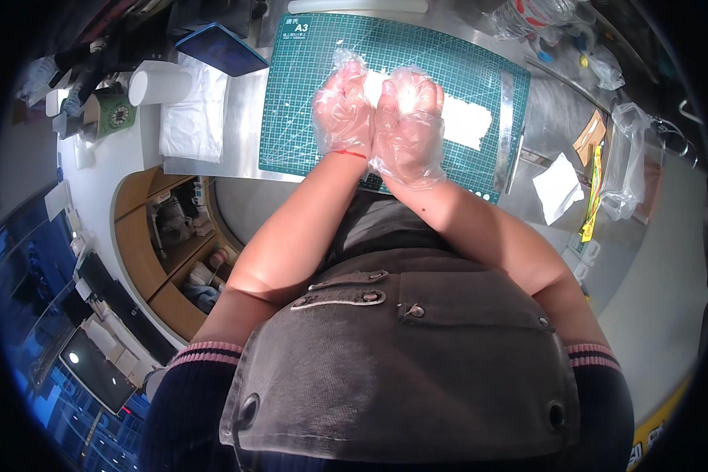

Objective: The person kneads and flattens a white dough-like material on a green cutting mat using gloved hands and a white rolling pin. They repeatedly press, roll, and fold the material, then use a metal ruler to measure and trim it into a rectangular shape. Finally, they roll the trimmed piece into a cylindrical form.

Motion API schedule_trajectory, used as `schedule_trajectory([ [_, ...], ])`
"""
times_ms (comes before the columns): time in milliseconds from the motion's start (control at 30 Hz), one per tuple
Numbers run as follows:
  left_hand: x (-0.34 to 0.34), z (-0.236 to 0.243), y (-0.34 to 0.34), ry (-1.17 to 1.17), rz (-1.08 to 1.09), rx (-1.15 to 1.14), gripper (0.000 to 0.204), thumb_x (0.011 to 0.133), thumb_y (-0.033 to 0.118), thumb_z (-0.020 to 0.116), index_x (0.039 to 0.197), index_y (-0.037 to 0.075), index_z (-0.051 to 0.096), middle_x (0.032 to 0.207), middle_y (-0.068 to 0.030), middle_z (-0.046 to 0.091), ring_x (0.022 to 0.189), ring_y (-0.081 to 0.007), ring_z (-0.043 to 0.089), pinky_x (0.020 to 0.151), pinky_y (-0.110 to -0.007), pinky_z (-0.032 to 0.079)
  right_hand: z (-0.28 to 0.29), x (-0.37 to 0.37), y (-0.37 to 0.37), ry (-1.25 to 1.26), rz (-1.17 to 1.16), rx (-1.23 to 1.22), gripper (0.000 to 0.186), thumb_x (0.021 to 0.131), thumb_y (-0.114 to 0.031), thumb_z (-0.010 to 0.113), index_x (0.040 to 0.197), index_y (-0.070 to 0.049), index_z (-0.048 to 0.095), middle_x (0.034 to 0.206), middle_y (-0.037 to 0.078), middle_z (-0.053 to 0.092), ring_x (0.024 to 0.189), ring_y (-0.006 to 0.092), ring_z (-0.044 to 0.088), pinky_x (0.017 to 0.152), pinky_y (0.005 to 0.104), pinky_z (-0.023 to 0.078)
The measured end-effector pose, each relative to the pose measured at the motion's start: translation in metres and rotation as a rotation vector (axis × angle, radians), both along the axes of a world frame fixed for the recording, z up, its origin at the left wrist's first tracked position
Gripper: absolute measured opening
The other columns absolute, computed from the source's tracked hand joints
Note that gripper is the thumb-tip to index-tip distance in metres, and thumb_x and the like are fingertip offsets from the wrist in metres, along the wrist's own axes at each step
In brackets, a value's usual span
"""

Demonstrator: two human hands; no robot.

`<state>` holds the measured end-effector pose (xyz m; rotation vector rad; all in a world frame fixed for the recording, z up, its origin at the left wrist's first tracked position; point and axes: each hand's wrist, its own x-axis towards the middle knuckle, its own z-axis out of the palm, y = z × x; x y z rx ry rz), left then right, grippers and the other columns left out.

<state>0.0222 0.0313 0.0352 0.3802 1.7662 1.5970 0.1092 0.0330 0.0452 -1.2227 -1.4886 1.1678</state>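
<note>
My left hand (343,112) and my right hand (405,126) wear clear plastic gloves and sit side by side, palms down, over a green cutting mat (307,94). Both press on a flat white sheet of soft material (464,122) lying on the mat; its right part sticks out past my right hand. How the fingers grip it is hidden under the hands. A thin red band circles my left wrist. A metal ruler (504,130) lies along the mat's right side.
The mat lies on a steel counter (244,126). A stack of white plastic sheets (193,118), a white roll (156,83) and a blue tablet (220,49) lie left. Right: a white paper (558,187), clear bag (625,165), brown card (590,138), bottle (531,14).
</note>
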Motion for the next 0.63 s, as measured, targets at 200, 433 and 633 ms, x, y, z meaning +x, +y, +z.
schedule_trajectory([
  [200, -0.024, 0.013, 0.003, 0.952, -0.149, -0.226, 0.033, 0.104, 0.032, 0.063, 0.095, 0.002, 0.073, 0.075, -0.0046, 0.067, 0.068, -0.0185, 0.061, 0.064, -0.037, 0.049, -0.003, -0.005, 0.016, -0.106, 0.191, 0.305, 0.022, 0.105, -0.005, 0.058, 0.127, -0.004, 0.055, 0.116, 0.006, 0.06, 0.104, 0.0146, 0.059, 0.09, 0.0298, 0.05],
  [433, -0.071, -0.002, -0.013, 0.14, -0.301, -0.05, 0.025, 0.102, 0.028, 0.065, 0.1, 0.003, 0.067, 0.079, -0.0015, 0.059, 0.074, -0.0196, 0.059, 0.067, -0.037, 0.049, 0.031, 0.016, 0.044, 0.446, -0.101, -0.658, 0.043, 0.109, -0.042, 0.048, 0.13, -0.006, 0.061, 0.117, 0.013, 0.07, 0.101, 0.029, 0.069, 0.078, 0.0415, 0.057],
  [633, -0.078, -0.015, -0.007, 0.998, -0.804, 0.059, 0.016, 0.097, 0.021, 0.066, 0.101, 0.007, 0.073, 0.098, -0.0186, 0.072, 0.09, -0.0359, 0.068, 0.078, -0.044, 0.054, 0.022, 0.078, 0.056, 1.259, 0.229, -1.107, 0.068, 0.104, -0.067, 0.031, 0.131, -0.013, 0.062, 0.117, 0.016, 0.07, 0.093, 0.0384, 0.068, 0.064, 0.0474, 0.057],
])
